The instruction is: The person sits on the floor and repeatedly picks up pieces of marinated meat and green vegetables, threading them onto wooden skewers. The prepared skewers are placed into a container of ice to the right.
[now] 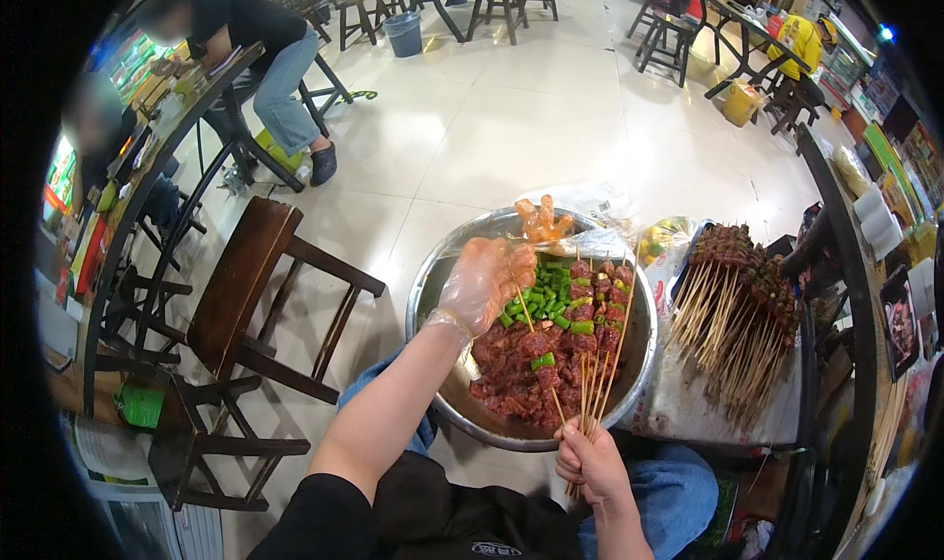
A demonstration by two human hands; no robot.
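My left hand (488, 283), in a clear plastic glove, is over a large metal basin (422, 294) with its fingers curled at the pointed end of a bamboo skewer (522, 298). Whether anything is inside those fingers is hidden. That skewer carries red meat chunks and a piece of green pepper (542, 361). My bare right hand (590, 460) grips a bundle of skewers by their lower ends, this one among them. Other skewers in the bundle bear meat and green pepper (582, 313). Raw meat pieces (509, 383) and cut green peppers (544, 294) lie in the basin.
Many loaded skewers (726, 265) lie on a white surface (682, 405) to the right. An orange, finger-shaped thing (544, 219) and clear plastic film (590, 241) are at the basin's far side. Wooden stools (240, 287) stand left; people (243, 29) sit at tables.
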